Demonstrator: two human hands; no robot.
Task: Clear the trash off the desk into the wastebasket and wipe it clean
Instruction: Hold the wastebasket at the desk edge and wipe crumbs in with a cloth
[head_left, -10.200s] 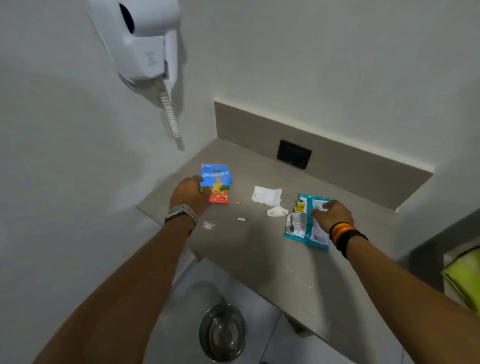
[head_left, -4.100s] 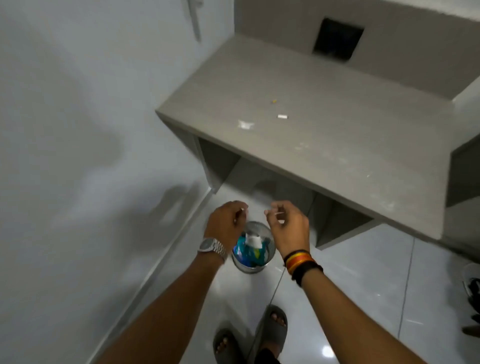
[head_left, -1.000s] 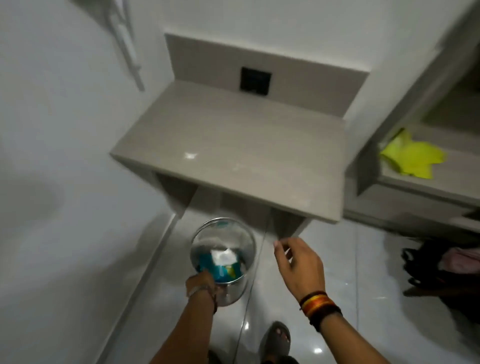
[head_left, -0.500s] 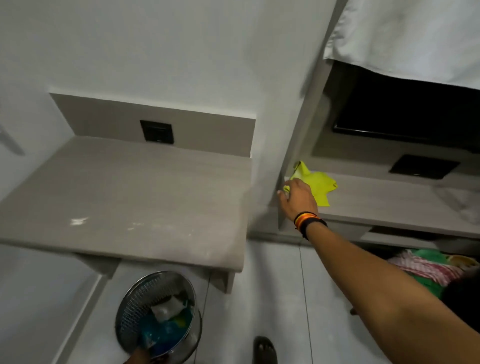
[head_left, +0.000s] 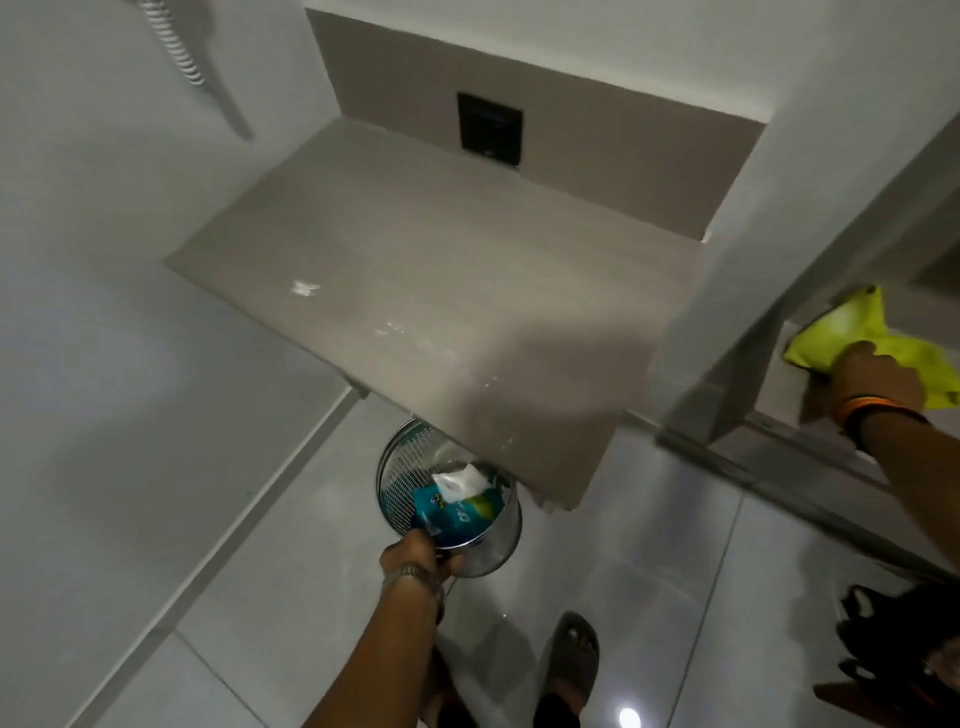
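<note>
White walls and pale floor tiles around a grey desk (head_left: 415, 291) built into a corner, with a dark socket plate (head_left: 489, 129) on its back panel. Bare of wrappers now, though marked by a pale smear (head_left: 304, 287) near the left front edge and faint specks toward the front right. Long axis running from the left wall toward the partition on the right.

Below the front right corner, a round metal wastebasket (head_left: 447, 499), partly tucked under the desk edge and seemingly tilted toward the camera, mouth up and open. Inside, a teal wrapper (head_left: 457, 514) and a white tissue (head_left: 460, 480) lying on top. Left hand (head_left: 415, 558) closed on the near rim, fingers curled over the edge, watch at the wrist; probably gripping to steady the basket or slide it back under the desk, out of the way of the wiping.

Off to the right, past the partition, on a lower shelf (head_left: 779, 384), a crumpled yellow cloth (head_left: 852, 332), long side roughly left to right, one corner poking up toward the back. Right hand (head_left: 878, 382) lying on top of it, bands at the wrist; closed fingers or flat palm, cannot tell, knuckles hiding the grip. Likely reaching for the cloth because clearing looks finished and wiping comes next.

Lower right, a sandalled foot (head_left: 571, 660) on the tiles and dark footwear beside it.
</note>
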